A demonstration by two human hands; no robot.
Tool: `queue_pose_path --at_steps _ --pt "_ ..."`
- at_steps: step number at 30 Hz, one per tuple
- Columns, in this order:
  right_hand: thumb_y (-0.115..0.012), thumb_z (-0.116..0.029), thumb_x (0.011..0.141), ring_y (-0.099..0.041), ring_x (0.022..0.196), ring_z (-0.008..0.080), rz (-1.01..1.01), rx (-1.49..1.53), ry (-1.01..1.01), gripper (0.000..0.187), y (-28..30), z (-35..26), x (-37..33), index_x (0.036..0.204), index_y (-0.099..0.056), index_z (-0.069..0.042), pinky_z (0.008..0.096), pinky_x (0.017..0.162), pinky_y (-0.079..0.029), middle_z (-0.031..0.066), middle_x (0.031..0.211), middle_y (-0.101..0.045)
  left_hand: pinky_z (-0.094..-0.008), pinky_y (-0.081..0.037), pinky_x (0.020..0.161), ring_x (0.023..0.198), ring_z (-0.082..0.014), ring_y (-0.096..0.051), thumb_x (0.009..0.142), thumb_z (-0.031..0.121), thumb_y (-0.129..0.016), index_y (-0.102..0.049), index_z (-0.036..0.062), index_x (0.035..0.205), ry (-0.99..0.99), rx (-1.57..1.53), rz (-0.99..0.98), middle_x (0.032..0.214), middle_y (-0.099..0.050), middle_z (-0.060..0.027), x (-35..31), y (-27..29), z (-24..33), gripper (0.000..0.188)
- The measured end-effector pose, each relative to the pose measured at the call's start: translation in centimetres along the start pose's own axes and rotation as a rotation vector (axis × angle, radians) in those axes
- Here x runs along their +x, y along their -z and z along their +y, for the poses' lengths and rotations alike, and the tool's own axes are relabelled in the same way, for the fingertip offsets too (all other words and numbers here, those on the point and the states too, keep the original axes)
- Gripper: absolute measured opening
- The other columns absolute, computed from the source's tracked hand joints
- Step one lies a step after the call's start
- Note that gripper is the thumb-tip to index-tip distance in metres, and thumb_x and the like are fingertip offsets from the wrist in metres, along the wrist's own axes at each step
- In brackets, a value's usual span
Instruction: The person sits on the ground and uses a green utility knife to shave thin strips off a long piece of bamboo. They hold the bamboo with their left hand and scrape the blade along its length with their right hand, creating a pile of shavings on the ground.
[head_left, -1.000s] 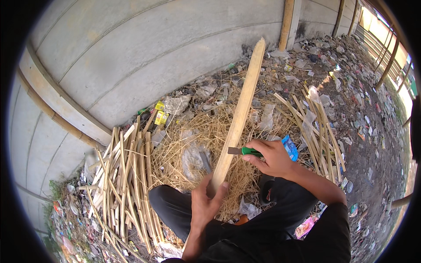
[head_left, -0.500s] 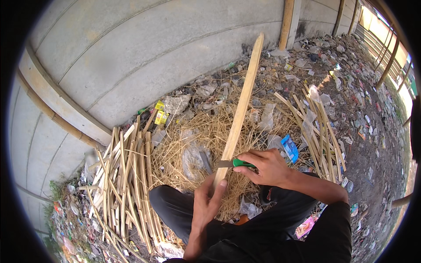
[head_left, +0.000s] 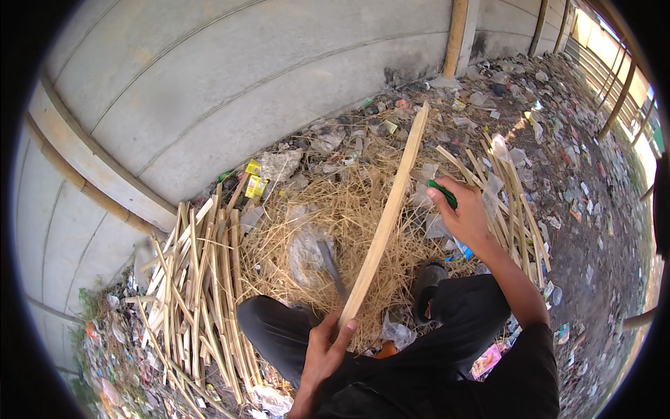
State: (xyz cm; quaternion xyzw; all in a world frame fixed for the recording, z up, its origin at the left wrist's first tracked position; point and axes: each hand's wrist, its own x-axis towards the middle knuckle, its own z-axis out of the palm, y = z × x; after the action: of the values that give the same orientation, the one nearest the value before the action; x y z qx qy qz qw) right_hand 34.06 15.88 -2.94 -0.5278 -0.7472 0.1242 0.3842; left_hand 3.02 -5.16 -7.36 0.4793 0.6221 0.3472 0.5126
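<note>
My left hand is closed round the near end of a long pale wooden slat, which slants up and away to the right over the straw. Closed on the green handle of a knife, my right hand is at the slat's right side, along its farther half. The knife's blade points left toward the slat and is blurred; whether it touches the wood I cannot tell. Beneath the slat lies a heap of straw-like shavings. A grey blade-like piece rests on it near my left knee.
A pile of thin slats lies to the left, and a smaller bundle of slats to the right. Plastic litter covers the ground round about. A grey panel wall with a wooden post runs along the far side.
My right hand with the knife has moved away from me along the slat, from its near end to its farther half. The slat's far tip has come nearer, and my left hand slightly too.
</note>
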Motion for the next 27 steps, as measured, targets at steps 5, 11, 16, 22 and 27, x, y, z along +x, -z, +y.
queue_pose_path --at_steps 5,11,16,22,27 --pt "-0.072 -0.036 0.107 -0.074 0.068 0.0286 -0.105 0.113 0.262 0.030 -2.7 -2.5 -3.0 0.113 -0.075 -0.007 0.0405 0.059 -0.057 0.0101 0.090 -0.078 -0.0333 -0.048 0.071 0.076 -0.0128 -0.056 0.115 0.035 -0.060 -0.071 -0.0019 0.130 -0.015 -0.017 -0.011 0.079 -0.064 -0.0072 1.2 0.6 1.5 0.041" --pt "-0.071 -0.042 0.107 -0.075 0.067 0.0263 -0.288 0.020 0.393 0.031 -4.0 -5.7 -5.2 0.111 -0.074 -0.012 0.0391 0.054 -0.057 0.0050 0.086 -0.075 -0.0413 -0.052 0.075 0.079 -0.0251 -0.068 0.118 0.033 -0.052 -0.069 -0.0014 0.134 -0.131 0.047 -0.006 0.089 -0.073 -0.0167 2.7 -0.3 2.3 0.042" --pt "-0.071 -0.045 0.106 -0.074 0.063 0.0243 -0.292 0.044 0.403 0.031 -4.4 -6.7 -5.6 0.111 -0.075 -0.014 0.0372 0.051 -0.056 0.0027 0.084 -0.076 -0.0479 -0.054 0.078 0.083 -0.0408 -0.073 0.119 0.031 -0.048 -0.067 -0.0013 0.133 -0.194 0.139 0.002 0.093 -0.075 -0.0241 2.8 -0.8 3.4 0.040" --pt "-0.079 -0.041 0.101 -0.071 0.058 0.0228 -0.291 0.014 0.381 0.030 -4.3 -7.5 -5.4 0.107 -0.080 -0.011 0.0363 0.050 -0.054 0.0032 0.084 -0.077 -0.0506 -0.053 0.075 0.080 -0.0458 -0.072 0.120 0.029 -0.046 -0.066 -0.0012 0.130 -0.202 0.193 0.026 0.089 -0.073 -0.0257 2.9 -0.9 2.9 0.037" --pt "-0.080 -0.040 0.101 -0.071 0.060 0.0238 -0.289 0.025 0.357 0.031 -4.2 -7.4 -5.3 0.108 -0.080 -0.010 0.0359 0.051 -0.055 0.0048 0.086 -0.078 -0.0523 -0.052 0.074 0.079 -0.0473 -0.070 0.120 0.030 -0.046 -0.065 -0.0009 0.128 -0.191 0.212 0.027 0.085 -0.070 -0.0273 3.1 -1.0 2.8 0.037"
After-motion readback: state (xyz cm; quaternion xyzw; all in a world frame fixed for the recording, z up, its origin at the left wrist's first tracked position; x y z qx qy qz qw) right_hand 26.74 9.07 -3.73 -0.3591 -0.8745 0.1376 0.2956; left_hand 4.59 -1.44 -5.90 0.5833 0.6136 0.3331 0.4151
